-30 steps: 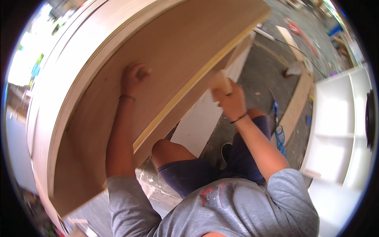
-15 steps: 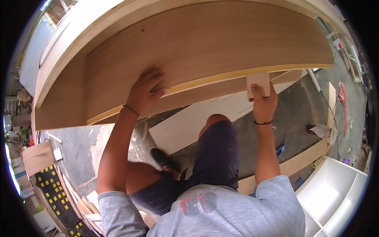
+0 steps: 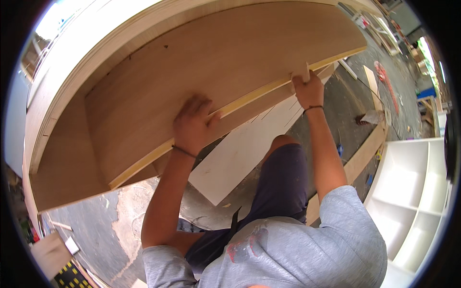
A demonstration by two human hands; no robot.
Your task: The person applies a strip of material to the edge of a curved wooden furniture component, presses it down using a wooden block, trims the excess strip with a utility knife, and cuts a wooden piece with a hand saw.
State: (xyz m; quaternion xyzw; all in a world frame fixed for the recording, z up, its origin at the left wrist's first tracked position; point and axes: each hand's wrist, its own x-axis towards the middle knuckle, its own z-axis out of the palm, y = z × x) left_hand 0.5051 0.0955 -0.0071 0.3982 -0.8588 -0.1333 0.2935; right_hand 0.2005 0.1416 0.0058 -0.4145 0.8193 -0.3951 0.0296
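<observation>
A curved wooden shelf board (image 3: 230, 53) spans the upper part of the view inside a large wooden cabinet (image 3: 57, 177). Along its near side runs a pale yellow edge strip (image 3: 261, 91). My left hand (image 3: 192, 122) lies on the board by this strip, thumb apart and fingers stretched, a little blurred. Further right, my right hand (image 3: 308, 89) grips a flat, pale wooden block (image 3: 300, 73) against the strip. Fingers hide most of the block, and its underside cannot be seen.
Below the shelf, a long white panel (image 3: 225, 168) lies on the dark floor. A white cabinet with compartments (image 3: 398, 182) stands at the lower right, beside a long wooden plank (image 3: 362, 161). At the lower left lies a black sheet with yellow squares (image 3: 72, 276).
My right hand has slid the block along the strip, away from me, and the block is now tilted on edge. My left hand has shifted right along the board. The whole view has turned.
</observation>
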